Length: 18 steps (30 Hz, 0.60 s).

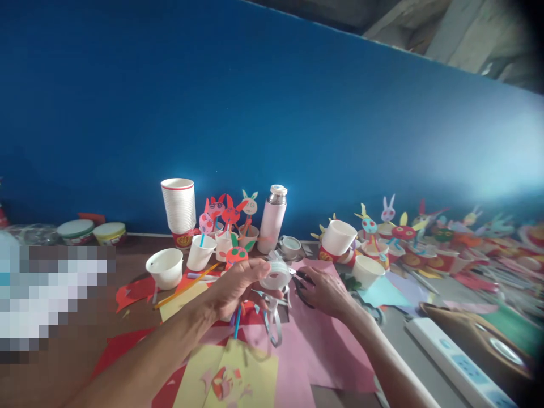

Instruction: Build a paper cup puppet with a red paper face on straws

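Observation:
Thumb and fingers of my left hand (242, 283) are closed on a roll of clear tape (277, 274), held above the papers. A curled whitish strip (276, 328) hangs below the roll. My right hand (327, 292) grips dark-handled scissors (302, 283), with the tips close to the roll's right side. An orange paper rabbit head (236, 256) with green ears shows just behind my left hand. Under that hand a blue straw (237, 322) sticks down; its upper part is hidden. Pink paper (335, 345) and yellow paper (191, 374) with cut scraps lie beneath.
Behind stand white paper cups (165, 269), a tall cup stack (178, 204) and a pink thermos (272, 221). Several paper rabbits on straws stand in cups at right. A white power strip (459, 360) and a brown case (480, 334) lie front right. A blue wall (255, 113) closes the back.

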Available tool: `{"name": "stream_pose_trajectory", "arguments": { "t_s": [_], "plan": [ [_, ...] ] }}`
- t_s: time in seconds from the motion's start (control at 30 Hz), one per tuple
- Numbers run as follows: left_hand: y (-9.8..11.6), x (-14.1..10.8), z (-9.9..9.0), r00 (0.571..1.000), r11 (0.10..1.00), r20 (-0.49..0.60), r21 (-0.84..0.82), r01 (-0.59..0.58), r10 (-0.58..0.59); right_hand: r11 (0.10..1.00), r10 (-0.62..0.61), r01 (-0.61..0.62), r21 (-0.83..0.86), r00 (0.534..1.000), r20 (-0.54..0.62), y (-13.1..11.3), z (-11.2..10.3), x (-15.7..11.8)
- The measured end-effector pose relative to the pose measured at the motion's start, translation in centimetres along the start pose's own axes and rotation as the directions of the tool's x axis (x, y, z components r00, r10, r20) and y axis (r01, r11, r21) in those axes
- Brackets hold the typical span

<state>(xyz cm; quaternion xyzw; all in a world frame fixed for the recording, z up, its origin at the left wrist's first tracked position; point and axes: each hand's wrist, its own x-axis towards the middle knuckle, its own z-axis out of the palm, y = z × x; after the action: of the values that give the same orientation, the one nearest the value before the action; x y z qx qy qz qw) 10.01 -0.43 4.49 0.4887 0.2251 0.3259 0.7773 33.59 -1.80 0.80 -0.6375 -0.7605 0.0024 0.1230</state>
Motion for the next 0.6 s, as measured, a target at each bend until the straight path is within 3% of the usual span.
{"name": "stream_pose_trajectory", "arguments": {
  "t_s": [0.1, 0.4, 0.6],
  "plan": [
    [0.0, 0.0, 0.0, 0.999, 0.999, -0.029, -0.044, -0.016, 0.015, 0.995, 0.019, -0.013, -0.102, 0.999, 0.051, -0.1, 0.3, -0.1],
    [0.4, 0.0, 0.1, 0.997, 0.978, -0.082, -0.207, -0.025, 0.008, 0.987, 0.054, -0.028, -0.160, 0.986, 0.161, -0.6, -0.2, -0.6],
    [0.6, 0.2, 0.0, 0.996, 0.967, -0.081, -0.253, 0.016, -0.038, 0.978, 0.092, -0.061, -0.199, 0.985, 0.147, -0.9, -0.6, -0.5]
  ]
}}
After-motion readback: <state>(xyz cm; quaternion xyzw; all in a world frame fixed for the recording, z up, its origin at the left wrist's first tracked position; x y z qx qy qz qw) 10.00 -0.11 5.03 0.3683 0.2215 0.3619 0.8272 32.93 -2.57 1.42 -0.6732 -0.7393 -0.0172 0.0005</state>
